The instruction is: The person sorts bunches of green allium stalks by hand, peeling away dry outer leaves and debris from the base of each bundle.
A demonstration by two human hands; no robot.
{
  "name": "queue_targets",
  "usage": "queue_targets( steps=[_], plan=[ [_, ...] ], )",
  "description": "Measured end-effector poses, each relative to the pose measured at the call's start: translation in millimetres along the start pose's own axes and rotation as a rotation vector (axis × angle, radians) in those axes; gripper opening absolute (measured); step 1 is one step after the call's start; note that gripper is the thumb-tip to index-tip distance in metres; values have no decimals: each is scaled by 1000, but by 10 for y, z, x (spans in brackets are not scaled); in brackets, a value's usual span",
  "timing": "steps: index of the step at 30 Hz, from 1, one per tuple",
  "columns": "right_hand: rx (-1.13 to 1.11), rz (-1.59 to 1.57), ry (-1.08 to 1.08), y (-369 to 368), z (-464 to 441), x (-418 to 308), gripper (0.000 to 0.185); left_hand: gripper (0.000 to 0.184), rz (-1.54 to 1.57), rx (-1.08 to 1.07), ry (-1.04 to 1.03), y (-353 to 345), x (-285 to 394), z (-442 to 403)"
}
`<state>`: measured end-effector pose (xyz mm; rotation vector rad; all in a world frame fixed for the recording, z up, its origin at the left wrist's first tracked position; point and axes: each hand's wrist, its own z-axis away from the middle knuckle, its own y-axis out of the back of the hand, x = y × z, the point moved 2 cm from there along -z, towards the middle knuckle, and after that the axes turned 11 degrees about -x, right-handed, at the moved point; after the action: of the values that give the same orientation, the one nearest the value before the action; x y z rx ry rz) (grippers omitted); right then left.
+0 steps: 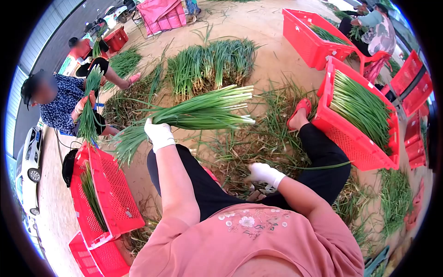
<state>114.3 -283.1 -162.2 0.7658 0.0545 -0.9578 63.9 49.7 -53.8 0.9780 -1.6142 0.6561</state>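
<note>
Clasped green stalk bundle [203, 112], mid-frame, in left hand [158, 133], risking splay from one-ended hold; could not tell finger state of right hand [263, 174].

The head view looks from the wearer's own head, forward and steeply down, through a very wide lens that leaves the frame's corners black. Nearest is the pink embroidered shirt [249, 235], filling the bottom centre. The left hand [159, 134] and right hand [265, 174] show farther out, mid-frame. Sandy ground [263, 23] recedes toward the top; a distant white car [28, 161] tilts at the left edge.
</note>
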Motion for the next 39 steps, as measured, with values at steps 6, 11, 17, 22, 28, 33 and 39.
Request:
queue_targets(
  steps=[6,11,17,22,28,33,39],
  plan=[
    [210,-1890,524,620,-531,-388,32,32,204,69,47,-30,-276,-79],
    [242,-2193,515,699,-720,-426,16,33,266,117,101,-29,-232,-25],
    [324,-1865,492,491,-596,-346,15,30,300,69,42,-24,-131,-9],
    [759,-901,152,216,-566,41,27,37,69,22,93,-67,-126,45],
    [396,-453,-741,-9,-264,1181,46,27,324,63,49,14,-187,-17],
    [964,-356,-60,424,-254,614,53,29,225,53,25,69,-127,-39],
    [512,-1244,597,541,-514,88,26,20,339,42,41,51,-138,-108]
  ],
)
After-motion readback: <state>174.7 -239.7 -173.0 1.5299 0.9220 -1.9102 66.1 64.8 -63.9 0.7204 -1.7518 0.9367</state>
